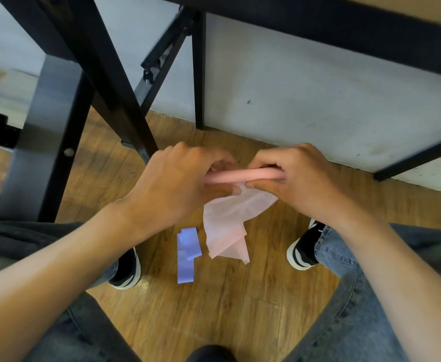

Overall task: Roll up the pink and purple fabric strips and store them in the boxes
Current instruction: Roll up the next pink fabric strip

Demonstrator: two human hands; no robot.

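- Head view shows the pink strip [242, 177] held above the wooden floor [214, 309], between the person's knees; its rolled part lies left to right, long axis horizontal, and the loose tail hangs downward.
- The left hand [177, 184] and the right hand [300, 178] each pinch one end of the roll, fingers curled around it.
- The step looks like rolling, about half done; next the fingers should turn the roll evenly to take up the tail.
- The purple strip [186, 254] lies on the floor, unrolled, just beside the tail.
- No boxes are visible.
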